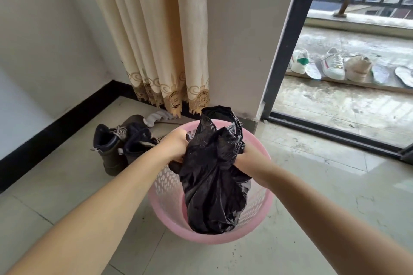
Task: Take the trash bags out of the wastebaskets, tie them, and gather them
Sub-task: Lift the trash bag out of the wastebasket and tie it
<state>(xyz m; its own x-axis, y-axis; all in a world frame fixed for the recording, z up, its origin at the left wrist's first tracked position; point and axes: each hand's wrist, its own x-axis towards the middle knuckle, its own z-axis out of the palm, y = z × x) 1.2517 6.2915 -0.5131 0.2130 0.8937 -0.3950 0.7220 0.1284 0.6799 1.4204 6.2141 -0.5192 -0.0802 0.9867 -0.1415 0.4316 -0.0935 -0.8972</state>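
step: tying, judged | centre frame: left hand [176,145] and right hand [245,158] each clench gathered plastic of black trash bag [212,185], its bulk over pink wastebasket [169,223] | next: likely knot the two ends tight | beyond, centre left: dark boots [111,147]; upper centre: curtain [156,40]

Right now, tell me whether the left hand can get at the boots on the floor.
Probably not yet. The left hand grips the black bag over the pink basket. The boots stand just left of it with nothing between, so letting go would likely free the way.
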